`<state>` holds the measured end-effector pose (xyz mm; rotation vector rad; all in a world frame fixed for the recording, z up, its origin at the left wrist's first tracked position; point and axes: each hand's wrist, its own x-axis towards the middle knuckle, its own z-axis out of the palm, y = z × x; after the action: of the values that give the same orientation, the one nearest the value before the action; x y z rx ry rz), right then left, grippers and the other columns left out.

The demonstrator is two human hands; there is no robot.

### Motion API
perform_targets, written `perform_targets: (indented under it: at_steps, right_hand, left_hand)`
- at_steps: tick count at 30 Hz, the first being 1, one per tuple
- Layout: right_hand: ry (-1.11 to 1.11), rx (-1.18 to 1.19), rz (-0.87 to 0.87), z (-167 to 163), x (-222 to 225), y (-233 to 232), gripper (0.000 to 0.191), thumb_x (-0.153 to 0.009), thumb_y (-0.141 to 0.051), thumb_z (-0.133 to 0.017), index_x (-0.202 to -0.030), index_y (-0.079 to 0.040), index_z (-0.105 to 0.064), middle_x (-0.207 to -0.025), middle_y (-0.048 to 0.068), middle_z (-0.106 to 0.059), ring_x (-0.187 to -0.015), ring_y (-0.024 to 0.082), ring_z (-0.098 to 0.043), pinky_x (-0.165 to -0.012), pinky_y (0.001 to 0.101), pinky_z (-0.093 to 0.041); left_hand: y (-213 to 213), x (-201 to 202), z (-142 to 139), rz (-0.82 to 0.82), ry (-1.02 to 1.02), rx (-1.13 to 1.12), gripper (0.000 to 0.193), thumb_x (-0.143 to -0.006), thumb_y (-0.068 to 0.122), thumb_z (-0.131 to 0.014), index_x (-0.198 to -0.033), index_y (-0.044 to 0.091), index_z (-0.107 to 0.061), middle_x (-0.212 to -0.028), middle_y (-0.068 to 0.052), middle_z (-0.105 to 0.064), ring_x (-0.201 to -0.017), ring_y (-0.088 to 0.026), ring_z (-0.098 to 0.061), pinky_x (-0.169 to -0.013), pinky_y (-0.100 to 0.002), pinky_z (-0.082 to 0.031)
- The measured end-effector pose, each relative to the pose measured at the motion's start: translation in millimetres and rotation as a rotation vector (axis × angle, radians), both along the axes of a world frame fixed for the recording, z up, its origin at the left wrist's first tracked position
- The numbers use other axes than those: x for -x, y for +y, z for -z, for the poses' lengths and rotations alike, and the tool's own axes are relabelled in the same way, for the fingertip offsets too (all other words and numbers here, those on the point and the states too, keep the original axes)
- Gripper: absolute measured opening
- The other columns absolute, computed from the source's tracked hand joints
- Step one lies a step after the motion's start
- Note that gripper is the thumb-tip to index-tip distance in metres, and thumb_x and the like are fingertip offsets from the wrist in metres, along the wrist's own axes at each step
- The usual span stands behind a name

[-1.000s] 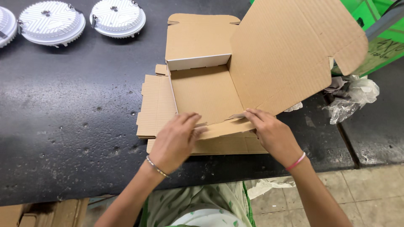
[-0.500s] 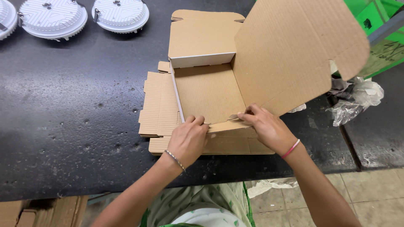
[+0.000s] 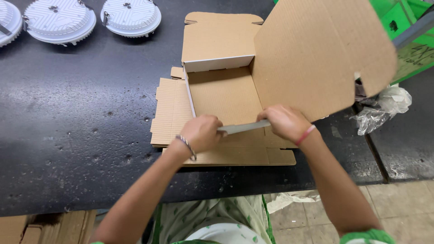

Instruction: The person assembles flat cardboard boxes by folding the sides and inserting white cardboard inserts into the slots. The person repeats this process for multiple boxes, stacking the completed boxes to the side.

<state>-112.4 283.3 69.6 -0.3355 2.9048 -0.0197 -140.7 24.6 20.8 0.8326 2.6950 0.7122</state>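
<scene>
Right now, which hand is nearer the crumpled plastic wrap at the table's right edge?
Right. The right hand grips the near flap of the cardboard box, closer to the crumpled plastic wrap; the left hand holds that flap farther left.

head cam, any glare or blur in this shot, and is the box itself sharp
Head view: soft glare sheens off the black table, brightest at left; the cardboard box is evenly lit and its corrugation reads sharp; the raised lid edge at right is slightly soft; left hand and right hand are fairly crisp, on the near flap; the white round fixtures are bright, their ribs readable.
</scene>
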Motion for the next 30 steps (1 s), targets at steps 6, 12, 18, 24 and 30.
perform_targets:
  at_steps: [6, 12, 18, 24, 30]
  right_hand:
    - [-0.332, -0.105, 0.266, 8, 65, -7, 0.055, -0.087, 0.007, -0.049, -0.131, -0.020, -0.067, -0.125, 0.010, -0.070, -0.106, 0.031, -0.074, -0.088, 0.0450, -0.062]
    - [-0.487, -0.158, 0.071, 33, 113, -12, 0.070, -0.081, 0.012, -0.055, -0.143, -0.020, -0.055, -0.135, 0.012, -0.063, -0.124, 0.031, -0.062, -0.101, 0.0423, -0.054]
    - [0.192, -0.002, -0.115, 30, 44, 0, 0.049, -0.084, 0.011, -0.058, -0.126, -0.014, -0.060, -0.129, 0.009, -0.060, -0.126, 0.032, -0.060, -0.103, 0.0423, -0.050]
    - [0.140, 0.333, -0.214, 34, -7, -11, 0.050, -0.071, -0.012, -0.080, -0.116, -0.007, -0.059, -0.113, 0.012, -0.061, -0.103, 0.037, -0.062, -0.084, 0.0474, -0.052]
    - [0.375, 0.230, -0.147, 63, -2, -20, 0.030, -0.069, -0.017, -0.080, -0.095, -0.015, -0.065, -0.096, 0.003, -0.067, -0.096, 0.028, -0.069, -0.078, 0.0439, -0.056]
  left_hand:
    - [3, 85, 13, 0.152, -0.308, 0.095, 0.055, -0.076, 0.041, -0.081, -0.113, 0.002, -0.075, -0.105, -0.020, -0.077, -0.101, -0.032, -0.074, -0.090, -0.038, -0.057]
    - [22, 113, 27, 0.161, -0.347, 0.271, 0.083, -0.069, 0.042, -0.088, -0.138, 0.006, -0.057, -0.127, -0.017, -0.068, -0.117, -0.032, -0.067, -0.098, -0.037, -0.053]
    - [32, 25, 37, 0.011, 0.458, -0.082, 0.027, -0.082, 0.004, -0.070, -0.109, 0.006, -0.065, -0.113, -0.015, -0.064, -0.107, -0.036, -0.063, -0.087, -0.045, -0.054]
    - [47, -20, 53, -0.083, 0.357, -0.067, 0.023, -0.088, 0.023, -0.071, -0.094, 0.002, -0.066, -0.101, -0.017, -0.064, -0.099, -0.034, -0.063, -0.080, -0.044, -0.055]
    - [47, -25, 56, -0.131, 0.438, -0.125, 0.021, -0.090, 0.023, -0.070, -0.091, 0.002, -0.066, -0.097, -0.016, -0.065, -0.095, -0.033, -0.067, -0.078, -0.044, -0.056]
